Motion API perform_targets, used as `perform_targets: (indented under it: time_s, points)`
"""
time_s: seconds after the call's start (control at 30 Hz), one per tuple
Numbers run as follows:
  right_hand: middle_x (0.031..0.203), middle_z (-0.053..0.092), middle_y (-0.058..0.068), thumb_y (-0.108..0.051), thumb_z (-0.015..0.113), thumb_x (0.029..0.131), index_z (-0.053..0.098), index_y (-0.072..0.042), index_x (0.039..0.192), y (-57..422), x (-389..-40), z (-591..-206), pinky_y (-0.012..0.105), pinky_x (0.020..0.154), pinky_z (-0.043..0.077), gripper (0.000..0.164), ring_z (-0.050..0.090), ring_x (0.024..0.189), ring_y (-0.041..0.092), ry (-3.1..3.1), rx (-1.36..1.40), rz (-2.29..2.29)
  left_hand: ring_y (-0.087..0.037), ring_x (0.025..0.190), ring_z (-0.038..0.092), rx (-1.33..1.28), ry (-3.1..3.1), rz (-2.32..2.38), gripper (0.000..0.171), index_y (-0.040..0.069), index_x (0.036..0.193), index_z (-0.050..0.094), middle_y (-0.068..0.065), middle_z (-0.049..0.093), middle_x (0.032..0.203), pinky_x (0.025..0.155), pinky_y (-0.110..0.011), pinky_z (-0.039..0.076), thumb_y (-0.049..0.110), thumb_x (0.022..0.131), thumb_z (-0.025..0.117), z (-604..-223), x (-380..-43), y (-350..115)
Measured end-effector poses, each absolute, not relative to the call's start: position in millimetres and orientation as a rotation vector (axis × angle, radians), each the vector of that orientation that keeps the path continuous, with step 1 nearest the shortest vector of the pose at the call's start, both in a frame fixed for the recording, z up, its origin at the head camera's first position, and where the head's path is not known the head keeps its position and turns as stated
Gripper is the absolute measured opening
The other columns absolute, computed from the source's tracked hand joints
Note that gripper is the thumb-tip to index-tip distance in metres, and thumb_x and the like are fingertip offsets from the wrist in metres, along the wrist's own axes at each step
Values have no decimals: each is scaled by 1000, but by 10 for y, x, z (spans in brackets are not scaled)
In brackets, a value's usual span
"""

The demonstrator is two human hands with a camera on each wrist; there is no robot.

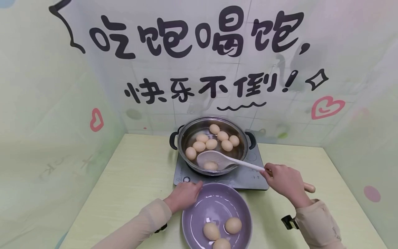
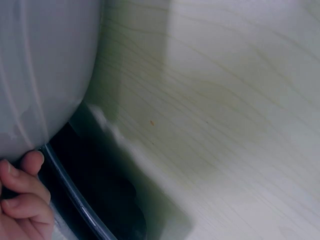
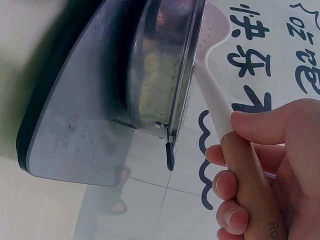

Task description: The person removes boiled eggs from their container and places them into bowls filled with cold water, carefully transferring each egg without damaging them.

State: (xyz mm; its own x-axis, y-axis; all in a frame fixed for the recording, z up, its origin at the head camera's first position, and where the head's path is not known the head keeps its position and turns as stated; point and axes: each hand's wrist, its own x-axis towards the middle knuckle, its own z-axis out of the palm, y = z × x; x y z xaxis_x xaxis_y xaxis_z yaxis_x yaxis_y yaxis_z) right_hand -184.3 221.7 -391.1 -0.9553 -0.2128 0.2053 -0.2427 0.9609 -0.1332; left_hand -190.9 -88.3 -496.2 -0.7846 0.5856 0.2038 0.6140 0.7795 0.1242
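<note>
My right hand (image 1: 286, 180) grips the wooden handle (image 3: 250, 185) of a pale slotted spoon (image 1: 242, 163), fingers wrapped round it. The spoon's head (image 3: 216, 25) is over the near side of a steel pot (image 1: 244, 152), with one egg (image 1: 210, 166) at its bowl; whether the egg rests fully in it I cannot tell. Several more brown eggs (image 1: 211, 144) lie in the pot. At the far-left rim of a purple bowl (image 1: 214, 200), my left hand (image 1: 185, 195) pinches the edge, its fingers (image 2: 25, 185) curled against the wall. Three eggs (image 1: 233, 225) sit in that bowl.
Beneath the pot is a grey induction cooker (image 1: 248, 181), close behind the bowl. The pot's black side handles (image 1: 251, 140) stick out left and right. A printed curtain (image 1: 199, 69) encloses the pale wooden table (image 1: 133, 173) at the back and sides.
</note>
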Motion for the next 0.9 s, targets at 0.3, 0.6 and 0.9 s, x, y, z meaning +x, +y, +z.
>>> perform_targets:
  time_s: [0.3,0.6,0.9]
  points:
    - [49,41,-7,-28,60,85,56,-19,67,2213,-1890,-3894,30,40,27,21,37,44,12,-2992,366,285,-23,52,57,-933,-2846,-282,13,12,86,50,-3,58,59,42,-32,38,20,93,45,-4955,-1909,-882]
    - [50,43,-5,-29,58,86,60,-19,69,2184,-1940,-3863,30,42,29,20,40,46,13,-3048,401,292,-24,52,58,-934,-2849,-279,13,11,86,51,-4,58,59,41,-31,38,20,93,45,-4951,-1909,-883]
    - [52,42,-4,-29,55,88,59,-18,66,2157,-2069,-3756,30,44,29,25,39,47,13,-3173,422,328,-23,51,57,-937,-2847,-263,14,11,87,51,-3,57,58,41,-31,37,21,93,44,-4963,-1920,-879]
